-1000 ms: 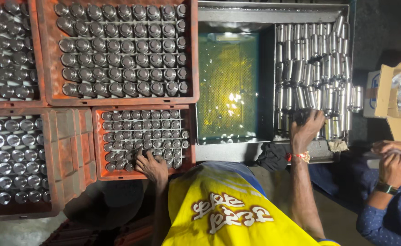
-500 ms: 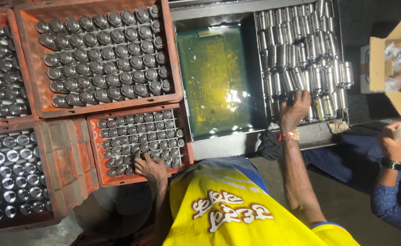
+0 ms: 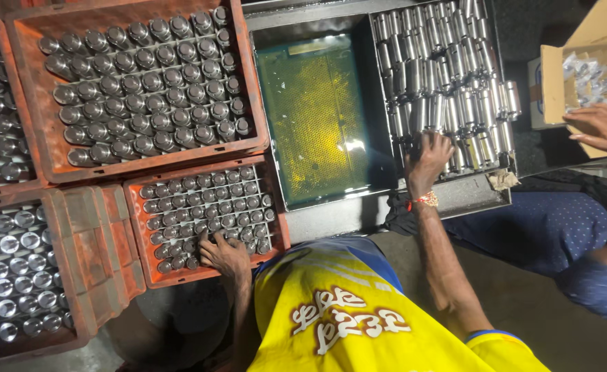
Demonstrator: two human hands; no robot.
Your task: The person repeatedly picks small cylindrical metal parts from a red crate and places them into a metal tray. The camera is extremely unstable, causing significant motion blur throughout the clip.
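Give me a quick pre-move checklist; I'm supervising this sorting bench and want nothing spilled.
1. Left hand resting on the metal cylinders in the small orange crate: ok.
2. Right hand on the loose metal cylinders in the grey tray: ok.
3. Whether either hand grips a cylinder: cannot tell.
4. Cylinders in the tray lying orderly: not ok, jumbled.
5. Yellow-green liquid bath free of hands: ok.
6. Co-worker's hand apart, at the cardboard box: ok.

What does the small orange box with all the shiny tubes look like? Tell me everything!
The small orange crate looks like worn plastic, rectangular with raised walls. It sits low, below a bigger orange crate and beside the green-yellow tray. Rows of shiny metal cylinders stand upright inside, nearly filling it. The left hand rests on the cylinders at its front edge.
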